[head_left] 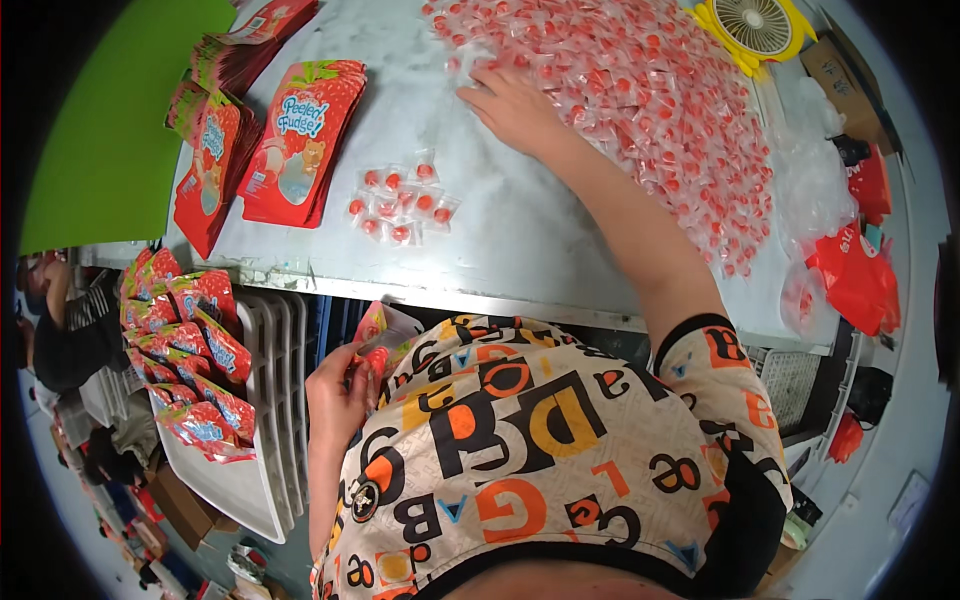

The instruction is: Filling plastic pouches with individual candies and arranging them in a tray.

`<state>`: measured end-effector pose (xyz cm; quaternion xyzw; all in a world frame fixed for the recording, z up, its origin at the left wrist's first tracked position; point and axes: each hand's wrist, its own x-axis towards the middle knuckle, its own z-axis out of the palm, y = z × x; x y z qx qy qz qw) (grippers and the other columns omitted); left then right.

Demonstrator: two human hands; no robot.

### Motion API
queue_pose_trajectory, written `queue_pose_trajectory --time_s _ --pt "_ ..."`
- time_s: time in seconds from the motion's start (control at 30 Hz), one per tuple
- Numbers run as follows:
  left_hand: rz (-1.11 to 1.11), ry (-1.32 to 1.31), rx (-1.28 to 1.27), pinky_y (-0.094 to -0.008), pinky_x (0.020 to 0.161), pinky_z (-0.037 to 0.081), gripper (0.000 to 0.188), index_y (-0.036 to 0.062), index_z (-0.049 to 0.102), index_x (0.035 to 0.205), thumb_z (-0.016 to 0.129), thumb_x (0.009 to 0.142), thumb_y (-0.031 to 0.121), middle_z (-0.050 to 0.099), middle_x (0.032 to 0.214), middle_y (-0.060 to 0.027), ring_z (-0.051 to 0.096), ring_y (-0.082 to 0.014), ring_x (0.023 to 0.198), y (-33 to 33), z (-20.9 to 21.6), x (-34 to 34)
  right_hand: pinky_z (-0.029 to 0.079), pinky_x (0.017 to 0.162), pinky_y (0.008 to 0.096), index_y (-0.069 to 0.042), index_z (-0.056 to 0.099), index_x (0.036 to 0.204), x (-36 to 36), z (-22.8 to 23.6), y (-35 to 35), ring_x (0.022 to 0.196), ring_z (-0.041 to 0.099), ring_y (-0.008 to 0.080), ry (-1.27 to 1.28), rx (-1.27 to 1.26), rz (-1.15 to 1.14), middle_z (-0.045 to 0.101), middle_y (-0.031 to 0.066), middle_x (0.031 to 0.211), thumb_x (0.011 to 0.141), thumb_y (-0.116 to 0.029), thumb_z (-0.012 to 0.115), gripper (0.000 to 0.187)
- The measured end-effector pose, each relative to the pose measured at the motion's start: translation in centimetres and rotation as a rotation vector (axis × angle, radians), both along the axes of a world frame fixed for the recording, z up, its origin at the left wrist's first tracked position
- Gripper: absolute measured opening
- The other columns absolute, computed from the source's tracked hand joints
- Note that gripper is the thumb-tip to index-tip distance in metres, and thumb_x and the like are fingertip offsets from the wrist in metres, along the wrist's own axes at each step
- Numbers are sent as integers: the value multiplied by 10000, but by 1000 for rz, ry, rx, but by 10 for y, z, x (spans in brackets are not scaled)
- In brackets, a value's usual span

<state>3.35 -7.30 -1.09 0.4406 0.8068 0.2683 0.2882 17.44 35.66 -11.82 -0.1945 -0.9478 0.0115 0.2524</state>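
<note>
At the near table edge, in front of my body, my left hand (pixel 340 392) is closed on a red candy pouch (pixel 378 345); my shirt hides part of the pouch. My right arm reaches far across the table. There my right hand (pixel 515 108) lies palm down with fingers stretched out, at the left edge of a large heap of red candies in clear wrappers (pixel 640 110). A few wrapped candies lie by its fingertips. A small group of several wrapped candies (pixel 402 203) sits apart, nearer me and to the left.
Stacks of flat red pouches (pixel 300 150) lie on the table's left. Below them, filled pouches (pixel 190 350) stand on stacked white trays (pixel 262 430). A yellow fan (pixel 755 25) stands at the far right, near clear plastic bags (pixel 815 170) and a red bag (pixel 855 275). Another person (pixel 70 345) is at far left.
</note>
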Motion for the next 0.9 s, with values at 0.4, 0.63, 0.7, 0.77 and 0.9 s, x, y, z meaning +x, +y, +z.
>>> queue_pose_trajectory --time_s 0.4,0.63,0.7,0.77,0.9 --pt "-56 -3 6 -359 676 542 245 -3 665 1104 665 859 -12 681 919 -202 677 -336 749 10 -9 -3 421 1039 479 -146 620 1269 25 34 -29 1263 491 288 -52 59 88 520 90 1380 878 -305 704 430" --pt "-29 -18 -19 -362 693 557 271 2 669 1118 674 848 -10 692 966 -212 691 -351 776 14 -14 -8 281 1139 591 -239 539 1408 -72 27 33 1440 326 296 -279 327 -15 401 60 1544 951 -413 588 491" --pt "-21 -22 3 -356 675 553 268 5 671 1118 673 850 -11 692 947 -202 690 -337 756 13 -16 -8 200 1166 626 -277 487 1454 -78 19 61 1468 290 286 -429 261 -185 361 29 1580 1001 -429 480 478" --pt "32 -9 22 -346 653 543 259 7 673 1116 668 858 -12 687 915 -193 684 -310 731 7 -17 -6 182 1176 625 -269 448 1478 -76 13 77 1471 289 268 -462 226 -179 358 14 1583 1029 -390 420 466" --pt "38 -39 18 -332 625 527 249 0 671 1112 665 864 -18 679 870 -183 668 -281 689 8 -19 -9 164 1202 574 -266 423 1496 -63 11 105 1463 306 206 -444 244 -210 349 -21 1589 1050 -372 374 460"
